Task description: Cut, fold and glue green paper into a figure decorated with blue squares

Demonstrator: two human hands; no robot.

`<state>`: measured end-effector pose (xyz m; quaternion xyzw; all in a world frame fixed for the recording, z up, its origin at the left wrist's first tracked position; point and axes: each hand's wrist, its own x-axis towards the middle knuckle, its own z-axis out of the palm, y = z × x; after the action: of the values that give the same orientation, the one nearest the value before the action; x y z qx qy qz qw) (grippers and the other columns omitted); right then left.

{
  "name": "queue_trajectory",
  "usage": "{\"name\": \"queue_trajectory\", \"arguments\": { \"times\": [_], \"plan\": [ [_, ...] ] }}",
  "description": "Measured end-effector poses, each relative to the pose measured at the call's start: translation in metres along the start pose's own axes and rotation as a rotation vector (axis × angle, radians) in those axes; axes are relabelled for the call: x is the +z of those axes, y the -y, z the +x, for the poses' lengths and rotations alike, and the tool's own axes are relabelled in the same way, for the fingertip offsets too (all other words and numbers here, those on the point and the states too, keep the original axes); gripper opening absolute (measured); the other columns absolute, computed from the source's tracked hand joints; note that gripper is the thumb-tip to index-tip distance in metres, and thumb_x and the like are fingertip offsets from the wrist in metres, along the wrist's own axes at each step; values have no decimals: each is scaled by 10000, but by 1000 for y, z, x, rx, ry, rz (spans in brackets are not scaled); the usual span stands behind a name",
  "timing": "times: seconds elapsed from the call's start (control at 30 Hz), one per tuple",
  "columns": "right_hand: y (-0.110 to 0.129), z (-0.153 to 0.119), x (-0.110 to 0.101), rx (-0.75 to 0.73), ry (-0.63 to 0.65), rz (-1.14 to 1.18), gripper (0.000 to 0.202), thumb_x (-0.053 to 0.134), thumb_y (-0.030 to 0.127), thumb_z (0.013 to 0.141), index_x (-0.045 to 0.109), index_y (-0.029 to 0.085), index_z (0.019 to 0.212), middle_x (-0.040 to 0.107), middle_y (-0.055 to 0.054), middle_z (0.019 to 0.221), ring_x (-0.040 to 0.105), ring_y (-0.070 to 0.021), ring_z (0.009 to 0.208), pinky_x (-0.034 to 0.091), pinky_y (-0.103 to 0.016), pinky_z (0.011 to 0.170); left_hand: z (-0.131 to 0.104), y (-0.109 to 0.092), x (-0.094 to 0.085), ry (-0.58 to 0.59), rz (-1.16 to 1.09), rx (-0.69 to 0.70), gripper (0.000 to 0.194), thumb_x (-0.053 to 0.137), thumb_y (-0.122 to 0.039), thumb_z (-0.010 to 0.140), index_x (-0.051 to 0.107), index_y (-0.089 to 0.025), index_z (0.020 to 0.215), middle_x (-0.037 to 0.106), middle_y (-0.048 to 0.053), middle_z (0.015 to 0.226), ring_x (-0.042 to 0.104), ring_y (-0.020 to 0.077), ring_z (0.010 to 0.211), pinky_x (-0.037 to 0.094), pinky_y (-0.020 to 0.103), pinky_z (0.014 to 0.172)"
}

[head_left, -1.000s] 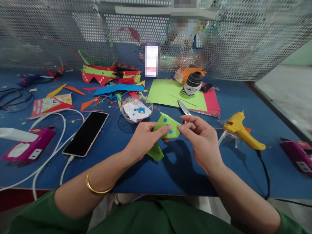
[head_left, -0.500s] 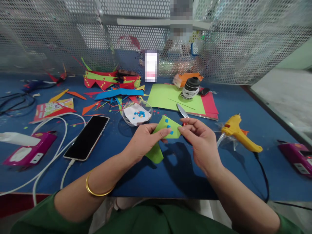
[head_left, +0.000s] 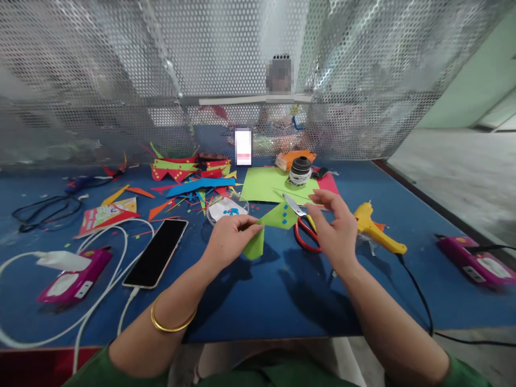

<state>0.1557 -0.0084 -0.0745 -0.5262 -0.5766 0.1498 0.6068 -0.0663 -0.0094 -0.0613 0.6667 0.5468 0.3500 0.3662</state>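
Note:
A folded or bent strip of green paper with small blue squares in a row near its right end is pinched in my left hand. My right hand is raised to the right of the paper, apart from it, with its fingers apart and nothing seen between them. Behind and beside my right hand lie scissors with red and yellow handles, blades pointing up and left. A clear round dish beyond my left hand holds white paper and small blue pieces.
Green and red sheets carry a black-and-white spool. A yellow glue gun lies right; a phone, cables and purple power strip left. Paper masks and scraps lie behind. A person is beyond the mesh.
My right hand has let go of the green paper and moved off to the right, its fingers opening. The paper is still in my left hand. The view has tilted up.

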Motion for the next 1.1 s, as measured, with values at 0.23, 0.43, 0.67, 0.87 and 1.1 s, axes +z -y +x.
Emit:
{"name": "queue_trajectory", "arguments": {
  "times": [0.23,0.43,0.67,0.87,1.1],
  "plan": [
    [30,27,3,-636,551,-304,253,638,245,922,639,237,1175,774,-44,1043,637,-262,1169,343,-530,1130,4,-20,-7,0,474,257,153,648,-287,853,797,-259,834,762,13,739,664,207,719,417,299,654],
    [19,33,16,-551,566,-260,164,578,194,937,645,232,1082,763,-17,894,707,-209,899,263,-588,1178,1,-9,-22,-382,203,342,271,606,-380,911,753,-217,1069,754,74,1130,666,239,1073,476,346,945],
    [1,35,22,-419,609,-156,167,582,223,917,630,259,1073,732,14,853,712,-204,906,241,-594,1201,-2,21,-22,-248,-114,50,433,637,-475,870,712,-193,1190,741,51,862,677,194,739,564,305,688],
    [-6,31,24,-366,668,-115,174,585,276,922,656,261,1081,743,6,866,720,-216,907,249,-595,1203,-4,23,-20,-248,160,299,315,703,-347,818,750,-241,1111,629,105,1315,641,251,1077,566,327,773],
    [-3,31,17,-303,668,-67,151,620,295,899,687,261,1029,748,13,844,722,-206,891,229,-593,1208,-7,14,-24,-64,80,213,254,701,-360,842,728,-222,1053,746,55,1023,639,148,677,514,275,655]
  ]
}}
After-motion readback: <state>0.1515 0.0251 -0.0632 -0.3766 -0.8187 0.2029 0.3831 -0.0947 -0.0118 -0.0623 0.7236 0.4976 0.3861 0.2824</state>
